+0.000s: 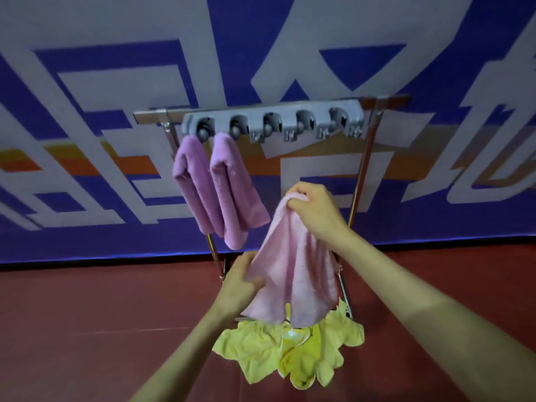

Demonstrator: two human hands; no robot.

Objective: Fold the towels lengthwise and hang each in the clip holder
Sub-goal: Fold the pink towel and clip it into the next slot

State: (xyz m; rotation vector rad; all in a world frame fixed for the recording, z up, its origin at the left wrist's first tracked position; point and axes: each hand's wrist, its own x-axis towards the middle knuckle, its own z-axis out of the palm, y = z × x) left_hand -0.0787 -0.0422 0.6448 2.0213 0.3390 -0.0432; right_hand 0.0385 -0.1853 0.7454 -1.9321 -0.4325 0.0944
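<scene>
A grey clip holder (272,118) with several round clips is fixed across the top of a metal rack. Two folded purple towels (200,187) (235,190) hang from its two leftmost clips. My right hand (314,208) pinches the top of a light pink towel (293,268), which hangs loosely below the holder's middle. My left hand (239,281) grips the pink towel's lower left edge. Crumpled yellow towels (293,352) lie in a heap under the pink one, at the foot of the rack.
The metal rack's legs (361,175) slant down on both sides of the towels. Behind it stands a blue banner wall (87,111) with large white characters. The floor (87,314) is dark red.
</scene>
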